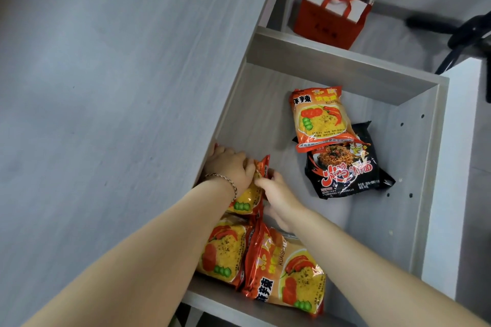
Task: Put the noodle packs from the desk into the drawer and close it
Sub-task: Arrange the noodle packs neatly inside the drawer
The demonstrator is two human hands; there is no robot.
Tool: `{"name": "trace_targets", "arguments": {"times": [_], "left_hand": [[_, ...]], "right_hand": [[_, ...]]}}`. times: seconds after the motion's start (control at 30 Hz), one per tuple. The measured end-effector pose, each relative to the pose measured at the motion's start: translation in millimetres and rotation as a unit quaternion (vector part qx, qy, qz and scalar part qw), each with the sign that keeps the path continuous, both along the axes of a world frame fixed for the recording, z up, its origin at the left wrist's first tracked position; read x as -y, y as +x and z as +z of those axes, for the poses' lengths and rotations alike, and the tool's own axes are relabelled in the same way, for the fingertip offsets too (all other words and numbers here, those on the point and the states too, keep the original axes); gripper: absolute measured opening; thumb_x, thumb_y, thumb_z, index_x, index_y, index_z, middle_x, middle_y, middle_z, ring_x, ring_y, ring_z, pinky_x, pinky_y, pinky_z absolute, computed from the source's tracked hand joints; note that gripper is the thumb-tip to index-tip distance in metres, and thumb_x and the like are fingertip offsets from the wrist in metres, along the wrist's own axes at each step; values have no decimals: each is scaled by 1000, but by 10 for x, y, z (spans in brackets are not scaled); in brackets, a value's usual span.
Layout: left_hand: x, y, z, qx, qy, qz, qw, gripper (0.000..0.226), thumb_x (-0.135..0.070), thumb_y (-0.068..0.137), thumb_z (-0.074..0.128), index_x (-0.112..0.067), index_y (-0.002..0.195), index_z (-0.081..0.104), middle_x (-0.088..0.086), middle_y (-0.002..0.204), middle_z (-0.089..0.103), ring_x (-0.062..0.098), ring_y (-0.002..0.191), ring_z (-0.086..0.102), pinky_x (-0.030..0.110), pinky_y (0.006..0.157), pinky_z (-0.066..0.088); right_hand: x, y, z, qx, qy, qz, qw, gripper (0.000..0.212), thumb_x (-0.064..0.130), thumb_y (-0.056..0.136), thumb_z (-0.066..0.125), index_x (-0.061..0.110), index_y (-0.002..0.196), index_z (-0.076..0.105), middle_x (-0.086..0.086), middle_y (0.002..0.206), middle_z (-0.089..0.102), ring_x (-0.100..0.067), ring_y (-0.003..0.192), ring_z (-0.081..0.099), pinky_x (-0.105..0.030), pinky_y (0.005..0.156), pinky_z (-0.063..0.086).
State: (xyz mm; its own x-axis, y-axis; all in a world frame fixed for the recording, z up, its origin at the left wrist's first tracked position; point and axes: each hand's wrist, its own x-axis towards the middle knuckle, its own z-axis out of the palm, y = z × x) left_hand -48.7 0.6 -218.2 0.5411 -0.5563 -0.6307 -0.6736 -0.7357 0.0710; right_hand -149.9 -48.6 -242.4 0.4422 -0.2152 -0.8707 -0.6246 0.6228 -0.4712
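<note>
The grey wooden drawer stands pulled open below the desk top. Both of my hands are inside it at its left side, gripping one orange noodle pack between them: my left hand lies over its top, my right hand holds its right edge. Two more orange packs lie at the drawer's near end, partly under my arms. Farther in, another orange pack rests overlapping a black noodle pack.
A red gift bag with a white top stands on the floor beyond the drawer. A black chair base is at the upper right. The desk top covers the left half of the view.
</note>
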Motion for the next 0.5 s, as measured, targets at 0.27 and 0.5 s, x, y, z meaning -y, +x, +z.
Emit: {"name": "trace_targets", "arguments": {"times": [0.27,0.5], "left_hand": [[-6,6,-21,-5,6,5,1000,48,-44,98,22,-21,121,57,7,131,55,28,132,37,41,120,8],[-14,-26,-27,6,18,7,1000,55,-53,94,22,-21,121,58,11,132,54,31,132,36,42,119,6]], "right_hand": [[52,-132,93,-20,-176,246,953,16,-1,76,63,10,70,53,-14,78,59,-22,75,57,-26,60,45],[-45,-298,156,34,-198,251,947,10,12,79,70,12,76,61,0,68,64,-8,58,55,-17,53,41]]}}
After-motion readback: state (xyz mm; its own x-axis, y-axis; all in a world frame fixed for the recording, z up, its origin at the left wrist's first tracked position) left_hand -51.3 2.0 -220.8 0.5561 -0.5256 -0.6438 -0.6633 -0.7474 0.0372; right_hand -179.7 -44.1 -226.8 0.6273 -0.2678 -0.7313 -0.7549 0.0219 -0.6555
